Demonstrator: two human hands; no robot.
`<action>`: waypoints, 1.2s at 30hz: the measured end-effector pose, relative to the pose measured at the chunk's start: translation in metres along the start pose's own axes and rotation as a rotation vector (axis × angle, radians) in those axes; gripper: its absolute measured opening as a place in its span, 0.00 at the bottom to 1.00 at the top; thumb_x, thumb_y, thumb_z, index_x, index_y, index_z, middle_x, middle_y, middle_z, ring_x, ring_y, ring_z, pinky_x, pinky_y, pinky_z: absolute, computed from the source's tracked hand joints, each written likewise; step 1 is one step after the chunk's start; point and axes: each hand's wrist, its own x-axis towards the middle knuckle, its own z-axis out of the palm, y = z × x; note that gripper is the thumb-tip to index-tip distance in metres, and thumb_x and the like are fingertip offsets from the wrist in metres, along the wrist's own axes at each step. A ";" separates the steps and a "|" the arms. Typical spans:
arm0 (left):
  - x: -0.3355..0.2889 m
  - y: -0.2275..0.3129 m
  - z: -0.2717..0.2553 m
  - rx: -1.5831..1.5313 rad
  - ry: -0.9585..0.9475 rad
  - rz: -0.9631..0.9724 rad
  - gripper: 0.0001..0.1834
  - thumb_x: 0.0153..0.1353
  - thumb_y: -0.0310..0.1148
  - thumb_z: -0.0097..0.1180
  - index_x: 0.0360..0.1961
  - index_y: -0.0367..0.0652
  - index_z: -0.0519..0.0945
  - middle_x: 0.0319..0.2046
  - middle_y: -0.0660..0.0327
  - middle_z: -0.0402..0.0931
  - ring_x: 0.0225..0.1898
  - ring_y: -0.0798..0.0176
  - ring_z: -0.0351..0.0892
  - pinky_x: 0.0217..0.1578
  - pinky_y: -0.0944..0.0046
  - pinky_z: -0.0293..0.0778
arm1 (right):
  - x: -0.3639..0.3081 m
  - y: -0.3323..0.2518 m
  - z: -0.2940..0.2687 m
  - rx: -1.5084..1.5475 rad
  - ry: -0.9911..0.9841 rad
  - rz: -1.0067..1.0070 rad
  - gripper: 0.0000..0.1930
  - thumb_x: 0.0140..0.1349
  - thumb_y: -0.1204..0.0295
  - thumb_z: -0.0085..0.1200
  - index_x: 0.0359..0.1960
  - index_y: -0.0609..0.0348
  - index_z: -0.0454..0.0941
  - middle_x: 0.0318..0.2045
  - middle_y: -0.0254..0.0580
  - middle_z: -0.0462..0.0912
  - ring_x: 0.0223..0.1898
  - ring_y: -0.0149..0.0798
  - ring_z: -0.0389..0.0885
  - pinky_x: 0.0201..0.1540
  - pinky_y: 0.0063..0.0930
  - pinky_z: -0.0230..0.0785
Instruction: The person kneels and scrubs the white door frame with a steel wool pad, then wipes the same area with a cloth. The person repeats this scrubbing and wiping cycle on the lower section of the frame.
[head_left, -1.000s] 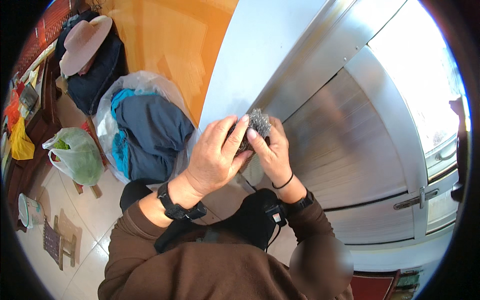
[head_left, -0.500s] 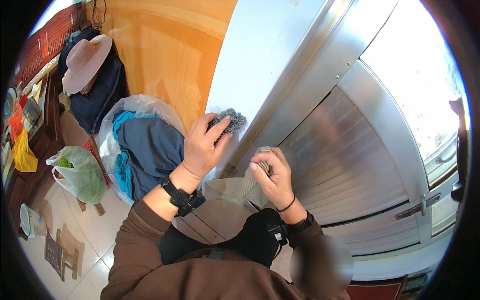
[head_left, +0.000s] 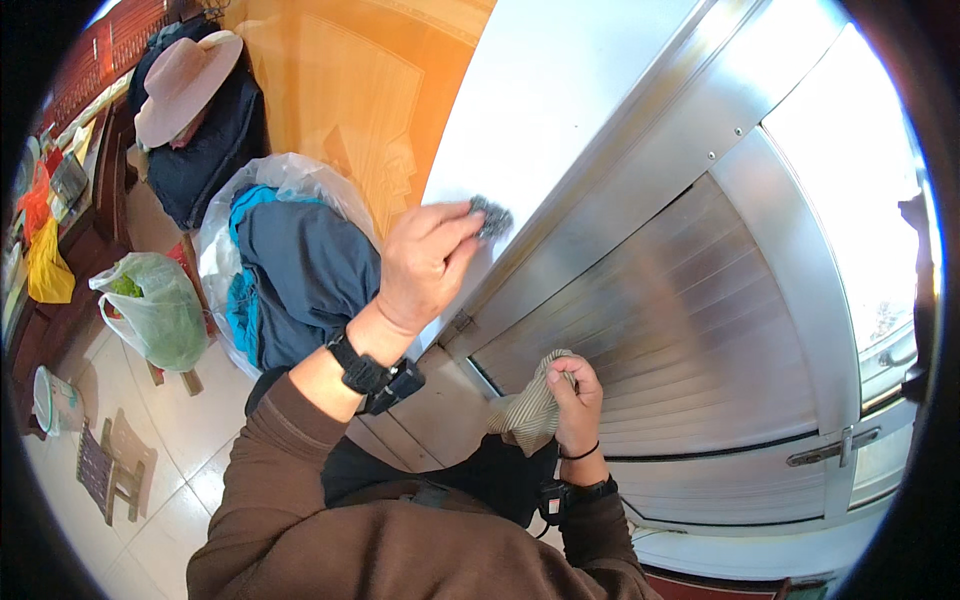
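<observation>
My left hand [head_left: 428, 262] pinches a grey steel wool scourer [head_left: 490, 217] between its fingertips. The scourer lies against the white wall strip [head_left: 520, 110], close to the metal door frame [head_left: 610, 150]. Lower and to the right, my right hand [head_left: 577, 405] is closed on a striped beige cloth [head_left: 530, 412], which hangs down to the left of the fingers. Behind that hand stands the ribbed metal door [head_left: 660, 320]; a gap shows between the cloth and its panel as far as I can see.
Left of my arm, a clear plastic bag [head_left: 300, 175] holds dark blue and turquoise cloth. Beyond are a pink hat [head_left: 185, 85], a greenish bag [head_left: 165, 315] of vegetables, a small stool [head_left: 115, 475] and a white bucket [head_left: 58, 402]. A door handle [head_left: 830, 450] juts out at right.
My left hand has moved slightly up and right with the scourer. My right hand has dropped lower and right, and the cloth now hangs more loosely from it. The view has shifted a little.
</observation>
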 end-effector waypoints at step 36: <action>-0.024 -0.033 0.001 0.065 0.079 -0.151 0.12 0.46 0.24 0.63 0.36 0.44 0.84 0.34 0.55 0.77 0.35 0.55 0.78 0.35 0.63 0.75 | -0.030 0.005 -0.011 0.169 0.159 0.110 0.09 0.55 0.77 0.59 0.37 0.57 0.76 0.38 0.32 0.76 0.40 0.28 0.72 0.46 0.23 0.63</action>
